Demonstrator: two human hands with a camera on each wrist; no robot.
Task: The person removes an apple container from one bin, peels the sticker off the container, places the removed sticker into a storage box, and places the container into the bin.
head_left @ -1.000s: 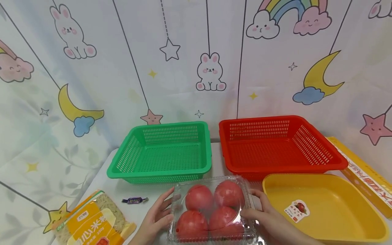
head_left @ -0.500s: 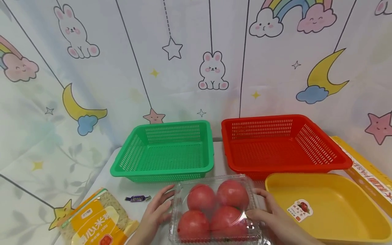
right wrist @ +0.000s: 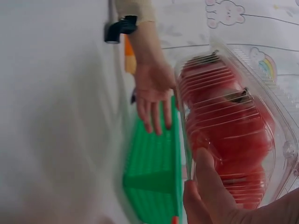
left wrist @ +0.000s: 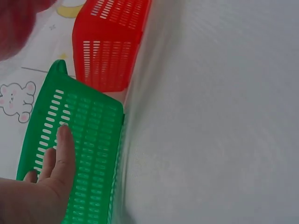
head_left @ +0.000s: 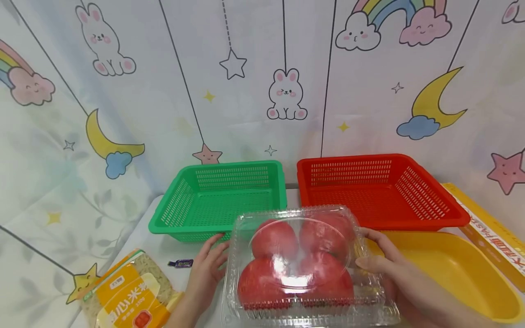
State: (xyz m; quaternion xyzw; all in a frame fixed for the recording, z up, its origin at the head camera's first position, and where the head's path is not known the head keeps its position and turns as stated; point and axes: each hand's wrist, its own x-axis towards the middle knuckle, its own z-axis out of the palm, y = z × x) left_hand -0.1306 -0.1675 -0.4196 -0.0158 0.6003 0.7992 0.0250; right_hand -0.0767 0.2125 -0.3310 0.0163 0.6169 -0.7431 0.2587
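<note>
A clear plastic clamshell box (head_left: 303,313) holds several pinkish-red tomatoes (head_left: 268,280) and is raised above the table in the middle of the head view. My right hand (head_left: 385,262) grips its right side; in the right wrist view the thumb (right wrist: 205,163) presses on the clear wall. Beside the box's left side, my left hand (head_left: 207,269) is held with fingers extended, palm turned toward it. The left wrist view shows that hand (left wrist: 51,182) with straight fingers in front of the green basket, a blurred red tomato (left wrist: 16,28) at the top left.
Behind the box stand a green basket (head_left: 217,228) and a red basket (head_left: 348,200). A yellow basin (head_left: 451,282) sits at right, with a long yellow pasta box (head_left: 498,241) beyond it. At left lie an orange food bag (head_left: 129,296) and a small purple-wrapped candy (head_left: 180,263).
The box of tomatoes has risen toward the camera with my right hand, now overlapping the red basket and yellow basin more. My left hand has moved slightly up and apart from it.
</note>
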